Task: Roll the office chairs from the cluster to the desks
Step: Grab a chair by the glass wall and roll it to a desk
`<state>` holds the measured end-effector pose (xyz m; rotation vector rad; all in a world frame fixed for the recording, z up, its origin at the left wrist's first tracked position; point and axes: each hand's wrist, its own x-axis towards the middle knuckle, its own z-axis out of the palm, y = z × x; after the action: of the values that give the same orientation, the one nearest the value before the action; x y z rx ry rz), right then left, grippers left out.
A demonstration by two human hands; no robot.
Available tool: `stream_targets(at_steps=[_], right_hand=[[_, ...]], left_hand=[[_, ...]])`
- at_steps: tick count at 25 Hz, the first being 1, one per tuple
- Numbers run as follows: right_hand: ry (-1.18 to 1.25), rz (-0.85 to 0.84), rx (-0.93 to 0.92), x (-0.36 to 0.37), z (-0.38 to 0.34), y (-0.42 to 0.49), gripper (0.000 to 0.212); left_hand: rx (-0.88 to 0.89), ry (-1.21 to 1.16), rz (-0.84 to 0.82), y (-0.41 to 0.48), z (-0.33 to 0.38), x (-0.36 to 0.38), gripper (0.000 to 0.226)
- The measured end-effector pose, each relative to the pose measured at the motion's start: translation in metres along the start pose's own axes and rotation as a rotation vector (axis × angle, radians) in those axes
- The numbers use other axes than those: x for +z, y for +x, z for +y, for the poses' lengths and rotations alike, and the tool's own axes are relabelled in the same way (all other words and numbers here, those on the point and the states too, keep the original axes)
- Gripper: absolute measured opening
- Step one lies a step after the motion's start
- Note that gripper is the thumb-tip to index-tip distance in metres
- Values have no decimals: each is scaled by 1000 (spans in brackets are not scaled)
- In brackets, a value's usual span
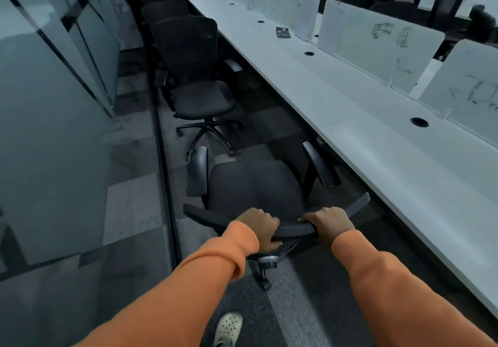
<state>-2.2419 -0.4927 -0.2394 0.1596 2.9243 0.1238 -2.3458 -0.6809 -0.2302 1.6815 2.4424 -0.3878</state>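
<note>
A long white laminate desk ran along to the right of both hands. Just ahead of them stood a black office chair with a dark fabric seat and two armrests. A second black mesh-backed chair sat farther ahead, leftward. The left hand and right hand, slightly apart, each gripped the near chair's curved backrest top.

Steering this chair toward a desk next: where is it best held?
The backrest's curved top edge, from behind, one hand either side of centre, as the left hand and right hand grip it now. Seat and armrests point away, leaving that wide edge nearest.
</note>
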Motion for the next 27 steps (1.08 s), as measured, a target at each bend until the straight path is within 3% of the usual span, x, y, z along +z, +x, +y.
stream_targets(at_steps=[5,11,15,17,20,27], right_hand=[[40,-42,2,15,-16,-32,41],[41,-28,32,25,-44,-68,42],[46,-59,64,35,-56,-106,44],[106,23,81,37,-60,-130,41],[168,208,138,46,-66,-162,49],[197,247,391,72,-81,-210,46]], left_hand=[[70,23,115,-22,15,23,54],[282,-98,578,-45,12,62,57],[386,-113,794,-59,31,73,58],[436,-93,875,-63,45,75,57],[520,-92,896,-64,61,72,57],[663,-127,821,-40,82,51,63]])
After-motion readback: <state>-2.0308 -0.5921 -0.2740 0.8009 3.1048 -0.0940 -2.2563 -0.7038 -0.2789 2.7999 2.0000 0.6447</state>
